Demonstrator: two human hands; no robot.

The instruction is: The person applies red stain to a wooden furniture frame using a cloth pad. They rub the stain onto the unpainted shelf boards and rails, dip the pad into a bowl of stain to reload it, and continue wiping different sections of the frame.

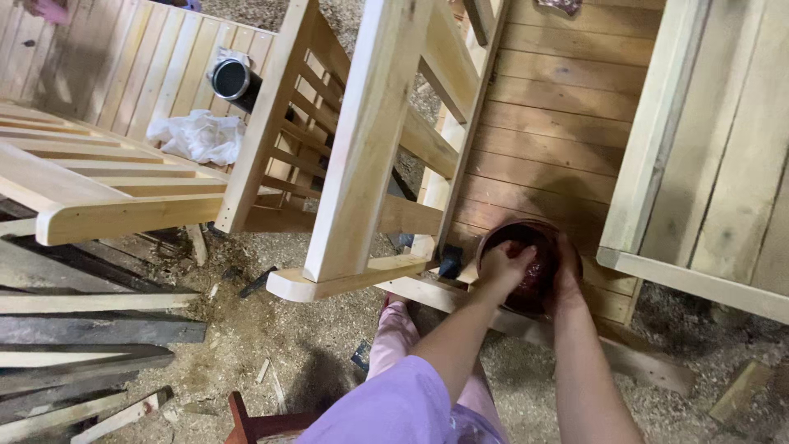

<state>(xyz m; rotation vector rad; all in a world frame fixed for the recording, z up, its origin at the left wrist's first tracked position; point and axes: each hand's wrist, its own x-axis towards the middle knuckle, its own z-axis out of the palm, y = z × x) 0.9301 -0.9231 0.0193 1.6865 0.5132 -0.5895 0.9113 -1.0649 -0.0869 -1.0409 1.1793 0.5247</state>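
The left hand (503,267) is dipping its curled fingers into the brown bowl (530,265) of dark stain, gripping something I cannot make out. The right hand (567,275) is cupping the bowl's far rim, steadying it on the stained boards (551,123). Keeping it level should avoid spills beside the bare wooden chair (362,156).

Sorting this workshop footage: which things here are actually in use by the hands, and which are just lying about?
In use:
- round brown bowl of dark red-brown stuff
- left hand dipping into it
- right hand on its rim

Lying about:
- black can
- crumpled white cloth
- loose planks
- unfinished wooden chair frame
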